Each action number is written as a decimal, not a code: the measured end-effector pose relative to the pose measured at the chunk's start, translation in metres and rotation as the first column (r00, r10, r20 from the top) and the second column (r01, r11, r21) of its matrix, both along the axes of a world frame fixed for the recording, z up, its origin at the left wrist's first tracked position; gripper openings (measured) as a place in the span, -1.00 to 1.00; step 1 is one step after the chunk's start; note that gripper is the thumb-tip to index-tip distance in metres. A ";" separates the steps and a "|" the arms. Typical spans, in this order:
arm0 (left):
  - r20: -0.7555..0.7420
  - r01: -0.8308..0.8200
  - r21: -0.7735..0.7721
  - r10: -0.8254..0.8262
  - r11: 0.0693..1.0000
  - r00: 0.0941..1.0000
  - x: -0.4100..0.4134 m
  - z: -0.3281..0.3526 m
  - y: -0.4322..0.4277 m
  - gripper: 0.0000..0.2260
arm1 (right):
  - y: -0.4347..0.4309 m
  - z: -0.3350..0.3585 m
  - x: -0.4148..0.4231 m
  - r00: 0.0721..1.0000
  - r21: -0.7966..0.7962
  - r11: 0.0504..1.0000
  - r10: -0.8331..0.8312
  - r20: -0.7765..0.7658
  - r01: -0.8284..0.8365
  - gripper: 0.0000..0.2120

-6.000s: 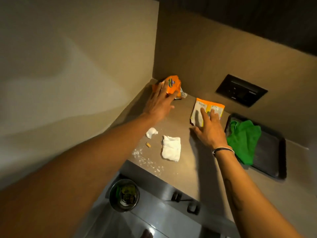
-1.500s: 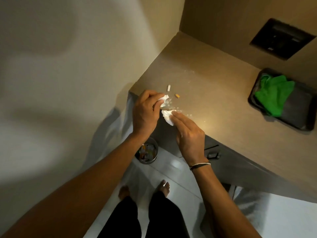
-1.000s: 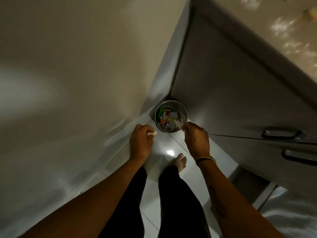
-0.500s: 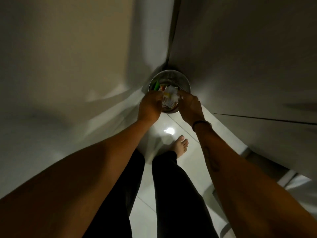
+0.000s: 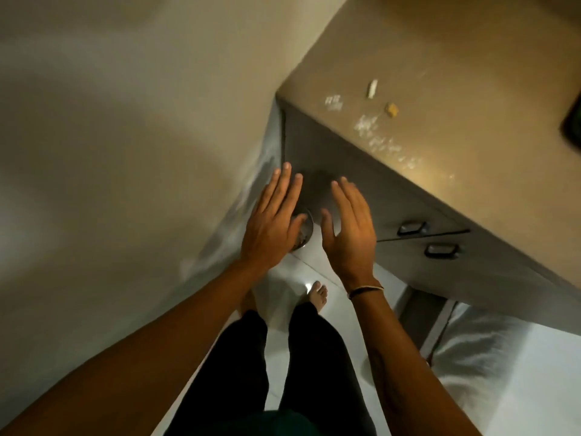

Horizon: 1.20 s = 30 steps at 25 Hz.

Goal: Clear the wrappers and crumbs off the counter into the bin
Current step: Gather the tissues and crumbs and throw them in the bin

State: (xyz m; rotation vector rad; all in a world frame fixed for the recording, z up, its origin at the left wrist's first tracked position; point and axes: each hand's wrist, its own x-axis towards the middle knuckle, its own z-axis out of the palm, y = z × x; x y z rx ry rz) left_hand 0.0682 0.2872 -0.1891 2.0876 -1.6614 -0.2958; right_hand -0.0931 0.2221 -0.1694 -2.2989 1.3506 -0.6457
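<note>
My left hand [image 5: 272, 223] and my right hand [image 5: 349, 229] hover side by side, both open and holding nothing, fingers spread, in front of the cabinet below the counter. Between and under them a small round metal bin [image 5: 304, 234] on the floor peeks out, mostly hidden by my left hand. On the counter [image 5: 456, 58] above lie a small white scrap [image 5: 373, 88], a tan crumb [image 5: 391, 109] and a trail of white crumbs [image 5: 382, 140] running along the front edge.
Two dark cabinet handles [image 5: 412, 228] sit on the grey cabinet front to the right of my hands. A dark tray corner [image 5: 573, 127] shows at the right edge. A wall stands close on the left. My legs and bare foot [image 5: 317, 294] are on the white tiled floor.
My hands let go of the white tissue pieces over the bin and rose from it, now open. The view tilted up, bringing the counter and crumbs back in sight.
</note>
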 end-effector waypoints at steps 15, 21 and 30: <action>0.240 0.020 -0.020 -0.015 1.000 0.971 0.005 0.138 -0.199 -0.70 | -0.156 0.122 0.021 0.952 -0.063 0.987 -0.160 -0.262 0.148 -0.78; 0.210 0.004 -0.060 0.009 0.998 0.978 -0.003 0.124 -0.211 -0.86 | -0.154 0.114 0.022 0.950 -0.128 0.982 -0.168 -0.263 0.138 -0.84; -0.154 -0.348 -0.339 0.313 0.874 0.937 0.002 0.089 -0.081 -0.93 | -0.047 0.082 0.024 0.994 -0.112 0.994 -0.003 0.108 0.015 -0.78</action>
